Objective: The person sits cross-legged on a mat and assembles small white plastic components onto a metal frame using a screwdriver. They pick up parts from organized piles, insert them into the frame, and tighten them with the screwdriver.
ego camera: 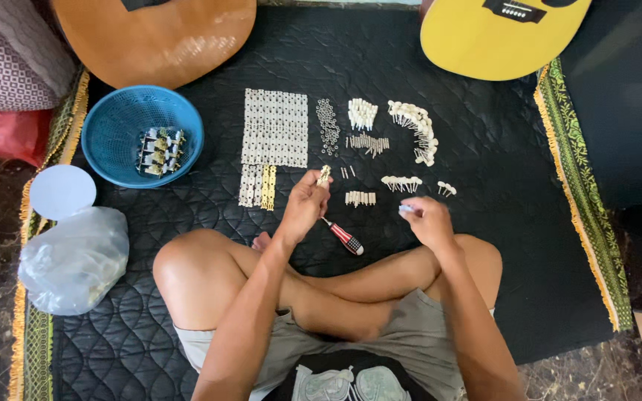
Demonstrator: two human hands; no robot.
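Observation:
My left hand (305, 204) is raised over the black quilted mat (484, 186) and grips a small brass-coloured tuner plate (324, 175) at its fingertips. My right hand (426, 219) pinches a small white knob (406, 209) just above my right knee. A screwdriver with a red, striped handle (345, 237) lies on the mat between my hands. In front of them lie rows of metal tuner plates (275, 128), small washers (328, 126), cream knobs (417, 128) and short pegs (360, 198).
A blue plastic basket (113, 130) holding assembled tuners sits at the left. Beside it are a round white lid (62, 191) and a clear plastic bag (76, 260). A brown guitar body (157, 37) and a yellow guitar body (495, 41) lie at the far edge.

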